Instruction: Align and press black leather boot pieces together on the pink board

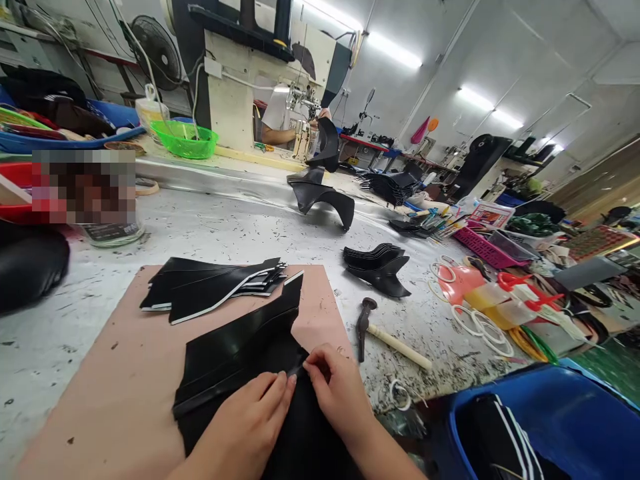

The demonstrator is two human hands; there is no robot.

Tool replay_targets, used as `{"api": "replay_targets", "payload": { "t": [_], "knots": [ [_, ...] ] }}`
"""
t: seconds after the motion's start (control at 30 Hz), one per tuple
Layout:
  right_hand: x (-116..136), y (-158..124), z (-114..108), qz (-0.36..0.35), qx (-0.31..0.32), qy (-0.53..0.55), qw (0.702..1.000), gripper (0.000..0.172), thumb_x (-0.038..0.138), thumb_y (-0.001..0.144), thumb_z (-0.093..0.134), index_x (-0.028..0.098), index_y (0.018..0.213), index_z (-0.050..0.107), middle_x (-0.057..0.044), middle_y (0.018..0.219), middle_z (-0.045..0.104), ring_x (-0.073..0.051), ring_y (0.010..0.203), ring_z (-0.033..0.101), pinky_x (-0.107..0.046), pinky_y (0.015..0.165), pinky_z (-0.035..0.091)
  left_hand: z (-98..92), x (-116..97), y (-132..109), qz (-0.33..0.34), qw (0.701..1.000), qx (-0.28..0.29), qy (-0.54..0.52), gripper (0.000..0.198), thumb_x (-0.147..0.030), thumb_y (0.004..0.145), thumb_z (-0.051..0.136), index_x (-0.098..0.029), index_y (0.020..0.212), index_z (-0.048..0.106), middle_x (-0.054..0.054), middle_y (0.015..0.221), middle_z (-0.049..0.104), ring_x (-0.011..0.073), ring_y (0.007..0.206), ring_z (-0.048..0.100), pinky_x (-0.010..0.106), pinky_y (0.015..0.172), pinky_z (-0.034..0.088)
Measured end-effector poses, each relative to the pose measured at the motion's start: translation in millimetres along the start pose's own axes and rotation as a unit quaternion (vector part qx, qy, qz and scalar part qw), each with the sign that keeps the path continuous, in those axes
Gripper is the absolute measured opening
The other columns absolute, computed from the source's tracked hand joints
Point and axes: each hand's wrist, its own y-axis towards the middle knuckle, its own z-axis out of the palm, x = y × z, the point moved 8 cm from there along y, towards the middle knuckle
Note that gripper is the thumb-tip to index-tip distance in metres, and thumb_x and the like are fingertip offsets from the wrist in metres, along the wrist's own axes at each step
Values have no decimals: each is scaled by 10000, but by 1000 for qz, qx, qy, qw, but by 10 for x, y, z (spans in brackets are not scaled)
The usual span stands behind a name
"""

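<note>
A black leather-like piece point(235, 340) lies on a pinkish board point(120, 353), a raised seam running across it. At the seam's right end, my left hand point(250, 413) presses with its fingers together, pinching the piece's edge. Close beside it, my right hand point(337, 387) pinches the same edge between thumb and forefinger. The two hands' fingertips nearly meet. Behind the piece rests a fanned stack of black cut pieces with white edges point(210, 287). To the right of the board lies a hammer point(395, 343) with a wooden handle.
Curved black pieces point(377, 270) lie stacked beyond the hammer. A blue bin point(540, 393) holding black pieces stands at the lower right. White rings point(480, 330) and plastic bottles point(495, 297) crowd the table's right side. A person point(280, 117) sits behind a sewing machine point(305, 127).
</note>
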Motion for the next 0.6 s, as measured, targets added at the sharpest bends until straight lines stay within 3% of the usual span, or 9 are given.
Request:
{"api": "replay_targets", "payload": {
  "t": [0.2,0.37,0.47,0.6],
  "knots": [
    [-160,79,-37,106,33,48,993,32,221,737,548,212,711,564,-10,691,609,-178,669,556,-301,638,423,4,8,120,-51,998,35,-17,526,-24,638,432,-104,1117,635,90,986,705,217,749,626,311,608,576],
    [-299,223,-42,177,98,113,973,32,167,684,565,197,676,571,30,608,569,-136,569,536,-250,532,439,-9,-2,126,-47,999,11,-13,507,-25,628,461,-93,1095,648,82,959,709,233,804,617,310,625,572],
    [-326,249,-41,202,106,128,965,63,133,665,573,194,681,562,46,602,550,-112,536,507,-222,492,418,11,10,122,-60,998,16,-26,483,-29,638,492,-103,1088,652,69,923,708,218,773,608,300,607,561],
    [-328,255,-50,210,105,113,965,104,97,644,584,194,666,551,66,566,510,-98,513,467,-207,474,377,38,23,160,-98,993,36,-48,392,-185,770,562,-145,1156,617,44,878,694,211,753,591,321,606,544]
  ]
}}
